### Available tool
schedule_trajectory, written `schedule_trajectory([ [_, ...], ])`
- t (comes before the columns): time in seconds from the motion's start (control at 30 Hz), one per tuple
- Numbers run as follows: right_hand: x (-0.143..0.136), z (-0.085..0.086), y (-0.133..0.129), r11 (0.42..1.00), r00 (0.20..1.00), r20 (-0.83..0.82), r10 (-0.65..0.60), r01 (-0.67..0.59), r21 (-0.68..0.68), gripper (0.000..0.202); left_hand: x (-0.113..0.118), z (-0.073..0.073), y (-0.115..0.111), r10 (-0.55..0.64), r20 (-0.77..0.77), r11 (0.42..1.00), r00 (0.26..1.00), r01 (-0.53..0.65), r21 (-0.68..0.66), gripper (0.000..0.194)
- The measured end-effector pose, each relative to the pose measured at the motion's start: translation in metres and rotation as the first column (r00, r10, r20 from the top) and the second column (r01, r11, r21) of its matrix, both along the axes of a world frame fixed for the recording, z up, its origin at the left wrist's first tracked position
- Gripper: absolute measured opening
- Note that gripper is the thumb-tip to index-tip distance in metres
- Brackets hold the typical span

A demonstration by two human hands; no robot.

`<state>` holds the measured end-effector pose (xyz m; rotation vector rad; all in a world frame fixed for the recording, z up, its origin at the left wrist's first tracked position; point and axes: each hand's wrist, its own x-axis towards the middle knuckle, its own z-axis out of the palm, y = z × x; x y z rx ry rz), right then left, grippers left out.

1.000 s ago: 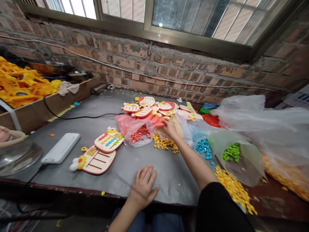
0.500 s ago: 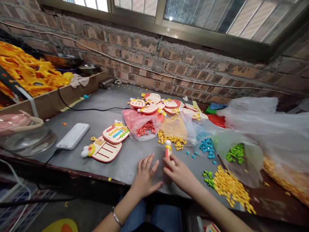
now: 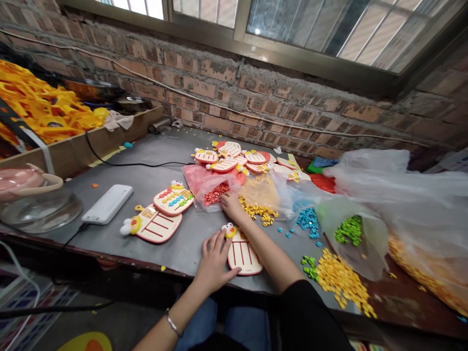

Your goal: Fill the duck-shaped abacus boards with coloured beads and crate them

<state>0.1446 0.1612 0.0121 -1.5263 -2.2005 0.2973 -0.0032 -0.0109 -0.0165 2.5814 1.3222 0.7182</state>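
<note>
A cream board with a red edge, dark slots and a googly-eyed yellow head (image 3: 246, 254) lies flat near the front edge. My left hand (image 3: 215, 258) rests along its left side, fingers spread, thumb at its lower edge. Beyond the board, my right hand (image 3: 231, 204) reaches to the mouth of a clear bag of small red pieces (image 3: 215, 193); its fingers are bent, and whatever is between them is too small to make out. To the left, a board with coloured beads (image 3: 173, 200) overlaps a board with bare slots (image 3: 161, 228).
Boards are piled (image 3: 226, 165) at the back. Yellow pieces (image 3: 265, 214), blue pieces (image 3: 308, 222) and green pieces (image 3: 349, 230) spill from bags at right. Loose yellow pieces (image 3: 343, 280) lie nearer. A white power bank (image 3: 107, 204) with a cable sits left, beside a clear bowl (image 3: 40, 212).
The board that was upright in my right hand now lies flat beside my left hand. My right hand has let it go and moved forward and left to the red pieces.
</note>
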Motion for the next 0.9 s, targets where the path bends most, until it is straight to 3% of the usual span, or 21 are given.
schedule_trajectory([
  [0.07, -0.009, -0.002, 0.013, 0.999, 0.999, 0.052, 0.006, -0.004, -0.037, 0.020, 0.000, 0.001, 0.000, -0.002, -0.002, 1.000, 1.000, 0.002, -0.015, 0.073],
  [0.17, -0.007, 0.003, 0.009, 1.000, 1.000, -0.027, 0.007, -0.008, -0.029, 0.022, -0.001, 0.003, 0.001, -0.014, -0.020, 0.999, 1.000, 0.013, -0.047, 0.075],
  [0.3, 0.033, 0.017, -0.036, 0.999, 0.949, -0.313, 0.045, -0.044, 0.010, 0.017, 0.000, 0.006, 0.002, -0.038, -0.034, 0.996, 0.999, 0.035, -0.087, 0.080],
  [0.4, 0.071, 0.022, -0.085, 0.999, 0.919, -0.394, 0.025, -0.006, 0.049, 0.017, 0.001, 0.009, 0.002, -0.054, -0.037, 0.994, 0.998, 0.050, -0.097, 0.084],
  [0.57, 0.100, 0.005, -0.138, 0.995, 0.955, -0.283, -0.090, 0.095, 0.005, 0.011, 0.002, 0.011, 0.002, -0.074, -0.042, 0.994, 0.996, 0.070, -0.088, 0.078],
  [0.73, 0.097, -0.018, -0.143, 0.986, 0.978, -0.161, -0.134, 0.148, 0.080, 0.018, 0.003, 0.011, 0.002, -0.071, -0.064, 0.994, 0.995, 0.065, -0.087, 0.083],
  [0.9, 0.096, -0.021, -0.147, 0.984, 0.985, -0.112, -0.129, 0.141, 0.110, 0.022, 0.004, 0.012, 0.001, -0.055, -0.084, 0.994, 0.995, 0.046, -0.100, 0.085],
])
